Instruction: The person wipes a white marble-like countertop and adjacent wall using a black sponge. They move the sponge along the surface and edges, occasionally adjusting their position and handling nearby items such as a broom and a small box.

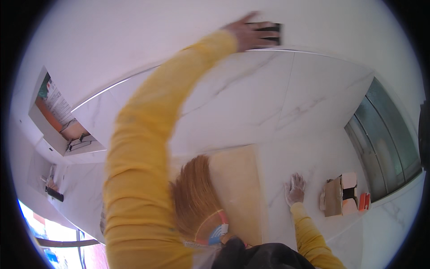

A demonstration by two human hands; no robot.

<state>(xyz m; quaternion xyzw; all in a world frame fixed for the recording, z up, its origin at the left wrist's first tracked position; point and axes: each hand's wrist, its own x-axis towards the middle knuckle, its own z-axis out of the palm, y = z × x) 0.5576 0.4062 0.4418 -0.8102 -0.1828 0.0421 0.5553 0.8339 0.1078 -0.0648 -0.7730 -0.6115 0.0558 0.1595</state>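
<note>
Stretched up high, my left hand (248,35) lies with spread fingers over a dark flat sheet that looks like sandpaper (277,35). It presses the sheet against the plain white wall (179,22), just above the top edge of the marbled wall tiles (242,89). Whitish dust covers my right hand (295,188), which rests flat on the marbled counter (277,215) with fingers apart and nothing in it. A broom (197,197) with brown bristles lies between my arms on a tan board (237,179). My left sleeve hides part of the bristles.
Right of my right hand stands an opened cardboard box (333,197), beside a small red-orange item (364,201). A glazed window (380,139) is set in the right wall. At left, a wall recess (65,121) holds papers and wires. Lower down lies a black object (54,193).
</note>
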